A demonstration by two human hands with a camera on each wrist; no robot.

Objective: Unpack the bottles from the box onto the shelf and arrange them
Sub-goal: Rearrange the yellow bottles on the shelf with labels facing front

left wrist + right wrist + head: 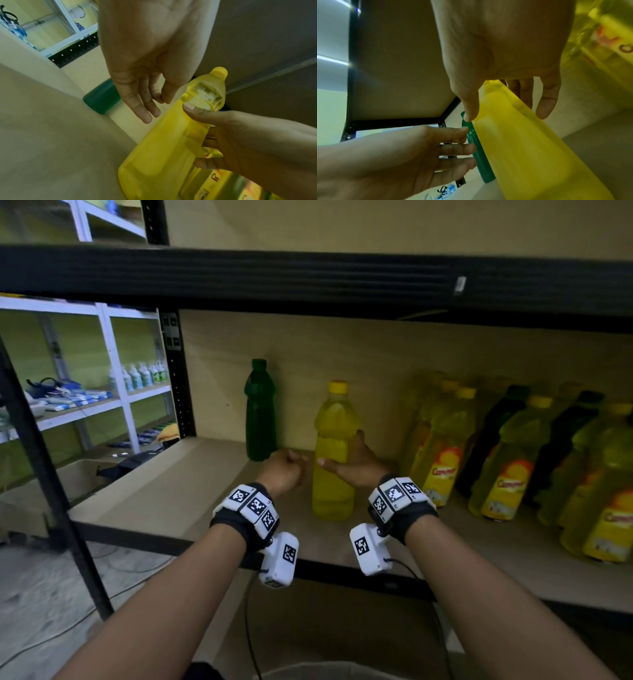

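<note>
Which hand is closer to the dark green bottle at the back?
Left. The left hand hangs open just in front of the green bottle, touching nothing. The right hand is further right, gripping the yellow bottle.

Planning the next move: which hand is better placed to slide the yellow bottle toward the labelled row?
Right. The right hand already grips the yellow bottle; the left hand holds nothing.

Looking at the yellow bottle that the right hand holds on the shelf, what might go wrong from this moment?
1. The right hand grips the tall yellow bottle at mid-height only; the left hand is off it, so a quick release may tip it.
2. The labelled bottles stand close on the right; sliding that way may knock them.
3. The green bottle stands just behind the left hand and may be bumped.
</note>
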